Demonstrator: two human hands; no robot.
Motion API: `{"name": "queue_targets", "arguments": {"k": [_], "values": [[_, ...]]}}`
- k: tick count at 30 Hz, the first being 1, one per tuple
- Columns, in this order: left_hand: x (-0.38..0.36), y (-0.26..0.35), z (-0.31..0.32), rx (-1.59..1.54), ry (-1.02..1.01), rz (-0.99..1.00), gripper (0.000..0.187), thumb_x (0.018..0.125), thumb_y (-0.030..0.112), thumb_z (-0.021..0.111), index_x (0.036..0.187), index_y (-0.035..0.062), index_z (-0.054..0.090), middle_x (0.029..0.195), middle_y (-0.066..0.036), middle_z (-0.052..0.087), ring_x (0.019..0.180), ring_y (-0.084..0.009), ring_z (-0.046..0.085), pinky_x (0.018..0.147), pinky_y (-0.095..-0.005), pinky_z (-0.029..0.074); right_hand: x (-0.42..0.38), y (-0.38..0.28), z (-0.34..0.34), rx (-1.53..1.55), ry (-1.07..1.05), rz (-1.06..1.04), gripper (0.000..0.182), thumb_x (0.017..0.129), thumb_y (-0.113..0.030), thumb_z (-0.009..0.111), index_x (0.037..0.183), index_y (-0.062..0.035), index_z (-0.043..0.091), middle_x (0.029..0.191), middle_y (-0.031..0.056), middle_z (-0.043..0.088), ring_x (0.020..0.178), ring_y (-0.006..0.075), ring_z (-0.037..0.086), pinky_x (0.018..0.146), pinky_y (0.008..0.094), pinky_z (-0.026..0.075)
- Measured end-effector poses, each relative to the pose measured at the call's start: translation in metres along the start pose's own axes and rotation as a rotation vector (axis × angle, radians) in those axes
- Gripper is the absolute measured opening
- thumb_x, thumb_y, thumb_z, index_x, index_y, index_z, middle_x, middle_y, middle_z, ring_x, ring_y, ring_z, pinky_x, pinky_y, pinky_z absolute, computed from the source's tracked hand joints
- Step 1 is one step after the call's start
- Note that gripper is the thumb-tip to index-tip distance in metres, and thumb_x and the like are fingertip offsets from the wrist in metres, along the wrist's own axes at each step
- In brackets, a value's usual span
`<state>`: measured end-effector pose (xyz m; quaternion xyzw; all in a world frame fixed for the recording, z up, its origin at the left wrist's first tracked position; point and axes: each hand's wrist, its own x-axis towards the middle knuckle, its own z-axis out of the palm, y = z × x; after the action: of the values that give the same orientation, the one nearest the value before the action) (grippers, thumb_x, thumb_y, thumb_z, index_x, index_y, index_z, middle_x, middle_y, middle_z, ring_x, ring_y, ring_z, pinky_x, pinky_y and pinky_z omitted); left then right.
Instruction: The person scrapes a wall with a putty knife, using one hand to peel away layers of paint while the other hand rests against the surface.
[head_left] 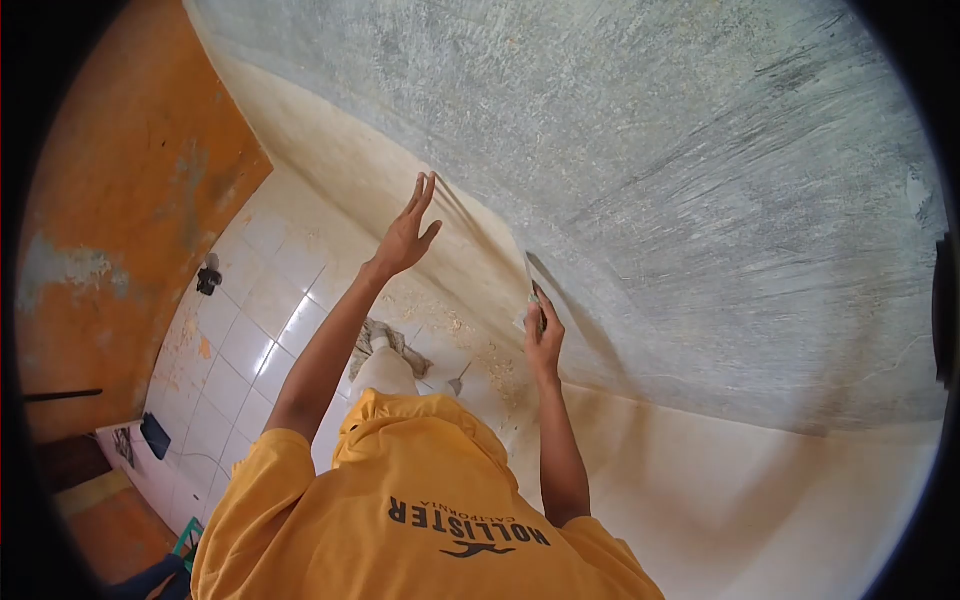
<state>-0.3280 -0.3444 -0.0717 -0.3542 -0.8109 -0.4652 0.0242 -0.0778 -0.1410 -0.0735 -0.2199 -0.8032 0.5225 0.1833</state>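
Note:
My left hand [405, 240] is raised at the cream part of the wall [330, 130], its fingers stretched out and fingertips right at the line where cream meets grey. Nothing is in it. My right hand [543, 345] is closed round the handle of a scraper [531, 268], whose thin blade lies along the edge of the rough grey wall surface [690, 200]. Long dark streaks run across the grey area to the right. Most of the scraper's handle is hidden by my fingers.
White floor tiles [240, 350] lie below, with pale flakes [455, 325] along the wall's foot. A crumpled cloth [410, 355] is by my leg, near a small flat tool [459, 381]. A small dark object [208, 277] lies beside the orange wall [130, 200].

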Motion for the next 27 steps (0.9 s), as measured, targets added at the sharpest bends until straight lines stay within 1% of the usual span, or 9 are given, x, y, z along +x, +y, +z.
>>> {"name": "queue_targets", "arguments": {"k": [7,9,10,13,17,21,22,25,27], "values": [[0.004,0.005,0.032,-0.18,0.061,-0.123,0.087,0.098,0.006,0.061,0.165,0.0151,0.007,0.17,-0.02,0.006,0.153,-0.0442,0.012,0.116,-0.0461,0.039,0.027,-0.036,0.024,-0.066,0.033,-0.145,0.04,0.107,-0.025,0.054,0.139,-0.0019,0.06,0.121,0.0197,0.07,0.111,0.0248,0.068,0.094,0.0333,0.05],[0.006,0.006,0.039,-0.267,0.096,-0.144,0.083,0.1,0.006,0.058,0.165,0.0153,0.008,0.171,-0.018,0.005,0.154,-0.0424,0.012,0.115,-0.0463,0.04,0.011,-0.006,0.025,-0.089,0.156,-0.269,0.041,0.107,-0.027,0.053,0.139,-0.0005,0.06,0.112,0.0157,0.072,0.102,0.0183,0.067,0.091,0.0309,0.05],[0.003,0.004,0.043,-0.323,0.119,-0.158,0.081,0.101,0.006,0.057,0.165,0.0154,0.008,0.171,-0.017,0.005,0.154,-0.0413,0.013,0.114,-0.0469,0.041,0.003,-0.003,0.02,-0.047,0.152,-0.236,0.036,0.106,-0.019,0.054,0.137,-0.0023,0.062,0.126,0.0215,0.07,0.118,0.0266,0.068,0.098,0.0344,0.05],[-0.003,0.003,0.057,-0.396,0.185,-0.151,0.075,0.104,0.006,0.051,0.165,0.0163,0.009,0.171,-0.016,0.004,0.153,-0.0393,0.021,0.111,-0.0518,0.044,0.008,-0.013,0.022,-0.103,0.111,-0.116,0.036,0.106,-0.019,0.054,0.137,-0.0023,0.062,0.124,0.0204,0.071,0.118,0.0258,0.068,0.098,0.0342,0.05],[-0.003,0.022,0.054,-0.395,0.176,-0.217,0.077,0.103,0.004,0.052,0.165,0.0169,0.01,0.171,-0.018,0.002,0.152,-0.0443,0.022,0.114,-0.0525,0.041,0.042,-0.058,0.039,-0.068,0.036,-0.19,0.037,0.106,-0.025,0.055,0.139,-0.009,0.063,0.071,-0.0026,0.044,0.063,0.0094,0.032,0.057,0.0271,0.032],[0.001,0.016,0.059,-0.34,0.189,-0.123,0.081,0.1,0.004,0.055,0.165,0.0138,0.007,0.17,-0.021,-0.002,0.153,-0.0465,0.015,0.118,-0.0574,0.031,0.028,-0.023,0.04,-0.125,0.147,-0.304,0.037,0.105,-0.021,0.056,0.135,-0.0004,0.062,0.104,0.0175,0.073,0.074,0.0178,0.06,0.072,0.03,0.05],[0.001,0.016,0.059,-0.332,0.189,-0.108,0.083,0.099,0.004,0.056,0.165,0.0125,0.006,0.17,-0.022,-0.002,0.154,-0.0463,0.012,0.12,-0.0591,0.028,0.01,-0.003,0.035,-0.148,0.124,-0.072,0.038,0.105,-0.023,0.057,0.135,-0.0004,0.062,0.107,0.0171,0.073,0.08,0.0166,0.061,0.078,0.0298,0.05],[-0.001,0.002,0.058,0.004,0.122,-0.025,0.087,0.098,0.007,0.059,0.164,0.0078,0.004,0.17,-0.023,-0.004,0.155,-0.0463,0.0,0.122,-0.0615,0.018,0.003,0.016,0.044,-0.133,0.182,-0.081,0.039,0.105,-0.024,0.057,0.135,-0.0006,0.062,0.109,0.0162,0.073,0.081,0.016,0.06,0.079,0.0294,0.049],[-0.004,-0.01,0.058,0.011,0.093,-0.025,0.088,0.097,0.009,0.061,0.164,0.0063,0.004,0.17,-0.024,-0.002,0.154,-0.0485,-0.004,0.122,-0.0631,0.015,0.014,-0.017,0.049,-0.082,0.154,-0.079,0.04,0.106,-0.026,0.056,0.135,-0.0001,0.062,0.093,0.0063,0.064,0.076,0.0105,0.053,0.07,0.0265,0.044]]}}
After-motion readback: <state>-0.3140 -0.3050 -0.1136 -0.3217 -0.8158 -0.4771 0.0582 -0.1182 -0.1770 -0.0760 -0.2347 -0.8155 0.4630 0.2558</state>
